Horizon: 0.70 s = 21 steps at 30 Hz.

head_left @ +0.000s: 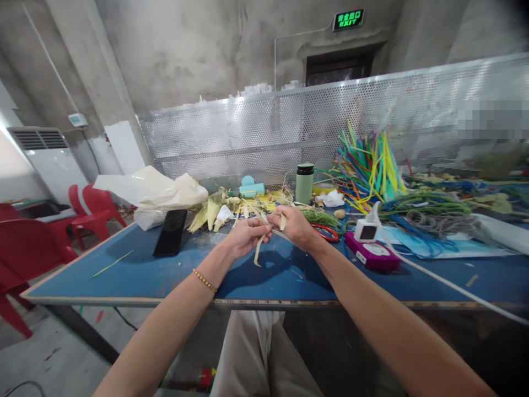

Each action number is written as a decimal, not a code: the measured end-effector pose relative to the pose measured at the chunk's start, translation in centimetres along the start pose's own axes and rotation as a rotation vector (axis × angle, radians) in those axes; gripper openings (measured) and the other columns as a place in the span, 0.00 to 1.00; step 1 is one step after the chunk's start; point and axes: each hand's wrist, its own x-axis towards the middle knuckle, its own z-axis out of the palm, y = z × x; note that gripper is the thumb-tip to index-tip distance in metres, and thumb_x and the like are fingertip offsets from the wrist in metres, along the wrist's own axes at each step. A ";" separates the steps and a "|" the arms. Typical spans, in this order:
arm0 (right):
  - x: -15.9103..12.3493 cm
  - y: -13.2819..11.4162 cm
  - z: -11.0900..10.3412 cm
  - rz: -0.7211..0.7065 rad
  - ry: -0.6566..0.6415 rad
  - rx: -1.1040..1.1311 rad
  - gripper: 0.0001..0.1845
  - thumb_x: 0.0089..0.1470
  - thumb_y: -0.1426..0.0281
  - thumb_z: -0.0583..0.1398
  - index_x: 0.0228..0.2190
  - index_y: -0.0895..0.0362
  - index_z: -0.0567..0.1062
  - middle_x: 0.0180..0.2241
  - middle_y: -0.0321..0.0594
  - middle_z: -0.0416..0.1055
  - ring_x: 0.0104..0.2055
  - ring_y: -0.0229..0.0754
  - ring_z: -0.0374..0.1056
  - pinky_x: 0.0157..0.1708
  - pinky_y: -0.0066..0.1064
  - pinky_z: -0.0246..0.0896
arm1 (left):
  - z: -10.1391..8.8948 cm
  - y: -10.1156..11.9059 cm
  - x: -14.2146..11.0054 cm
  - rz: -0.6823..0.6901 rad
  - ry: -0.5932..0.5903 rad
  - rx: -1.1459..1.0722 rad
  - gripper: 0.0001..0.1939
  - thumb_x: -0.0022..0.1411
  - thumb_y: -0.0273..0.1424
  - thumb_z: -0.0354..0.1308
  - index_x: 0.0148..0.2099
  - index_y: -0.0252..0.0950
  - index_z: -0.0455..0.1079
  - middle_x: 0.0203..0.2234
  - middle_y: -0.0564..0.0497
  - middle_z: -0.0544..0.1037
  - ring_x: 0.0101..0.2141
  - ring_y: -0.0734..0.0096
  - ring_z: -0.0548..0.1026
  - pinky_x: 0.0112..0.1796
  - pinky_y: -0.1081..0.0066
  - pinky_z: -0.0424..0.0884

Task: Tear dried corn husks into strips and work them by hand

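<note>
Both hands are raised a little above the blue table [136, 273] near its front edge. My left hand [247, 236] and my right hand [294, 226] are close together, each pinching a pale dried husk strip [260, 246]. One end of the strip hangs down between the hands, another loops over my right fingers. A pile of corn husks [223, 209] lies just beyond the hands. A gold bracelet [204, 280] circles my left wrist.
A black phone [170, 232] and a white plastic bag [152, 193] lie at the left. A green flask [305, 183], coloured strips [367, 165], cord bundles [430, 212], red scissors [327, 232] and a magenta-and-white device [371, 249] fill the right. Red chairs [37, 237] stand left.
</note>
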 end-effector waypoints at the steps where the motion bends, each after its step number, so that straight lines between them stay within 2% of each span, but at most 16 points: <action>1: 0.0 0.0 0.0 -0.005 0.001 -0.005 0.19 0.50 0.55 0.60 0.21 0.59 0.71 0.18 0.36 0.65 0.23 0.36 0.57 0.24 0.27 0.50 | 0.0 0.0 0.0 0.004 -0.005 0.003 0.10 0.47 0.27 0.69 0.26 0.27 0.71 0.21 0.48 0.74 0.21 0.79 0.70 0.27 0.75 0.64; 7: 0.0 0.1 -0.1 -0.009 -0.036 0.025 0.22 0.52 0.53 0.57 0.21 0.59 0.70 0.18 0.35 0.66 0.23 0.35 0.57 0.23 0.27 0.50 | 0.5 0.3 -0.3 -0.002 0.049 -0.019 0.09 0.48 0.27 0.68 0.29 0.28 0.72 0.22 0.48 0.75 0.22 0.77 0.71 0.27 0.75 0.65; 9: 0.2 0.5 -0.2 -0.011 -0.010 -0.006 0.22 0.53 0.53 0.57 0.21 0.59 0.70 0.19 0.36 0.66 0.23 0.36 0.58 0.24 0.28 0.50 | 0.4 0.5 -0.1 0.004 0.076 -0.045 0.09 0.49 0.28 0.67 0.31 0.28 0.73 0.23 0.47 0.76 0.24 0.76 0.72 0.28 0.74 0.66; 12: 0.7 1.1 -0.6 -0.001 0.196 -0.104 0.17 0.54 0.58 0.57 0.26 0.59 0.73 0.24 0.40 0.70 0.27 0.39 0.62 0.28 0.29 0.55 | -0.3 0.8 0.3 0.052 0.213 -0.115 0.08 0.51 0.26 0.64 0.35 0.28 0.75 0.27 0.46 0.77 0.27 0.75 0.73 0.30 0.74 0.67; 14: 0.9 1.3 -0.8 -0.024 0.383 -0.211 0.13 0.53 0.61 0.57 0.29 0.58 0.75 0.31 0.44 0.72 0.33 0.42 0.64 0.35 0.32 0.58 | -1.0 0.8 0.7 0.060 0.397 -0.138 0.07 0.52 0.26 0.63 0.35 0.29 0.76 0.26 0.48 0.77 0.24 0.78 0.71 0.26 0.76 0.64; 16: 0.9 1.1 -0.8 -0.081 0.468 -0.310 0.11 0.53 0.64 0.57 0.30 0.58 0.75 0.34 0.47 0.72 0.36 0.44 0.65 0.39 0.33 0.57 | -1.7 0.7 1.0 0.079 0.517 -0.140 0.06 0.50 0.25 0.64 0.34 0.30 0.76 0.23 0.51 0.76 0.19 0.82 0.66 0.22 0.77 0.60; 18: 0.5 0.5 -0.4 -0.139 0.377 -0.317 0.11 0.55 0.66 0.56 0.28 0.58 0.74 0.31 0.45 0.72 0.34 0.43 0.65 0.38 0.32 0.57 | -2.1 0.4 1.3 0.129 0.506 -0.170 0.06 0.47 0.25 0.66 0.31 0.30 0.75 0.21 0.52 0.74 0.20 0.82 0.66 0.24 0.77 0.60; 21: 0.0 -0.3 0.7 -0.143 0.075 -0.245 0.15 0.57 0.64 0.55 0.23 0.57 0.73 0.26 0.41 0.72 0.29 0.39 0.65 0.32 0.30 0.55 | -2.0 -0.2 1.4 0.194 0.462 -0.151 0.10 0.42 0.26 0.70 0.30 0.30 0.74 0.20 0.53 0.73 0.22 0.81 0.67 0.25 0.78 0.61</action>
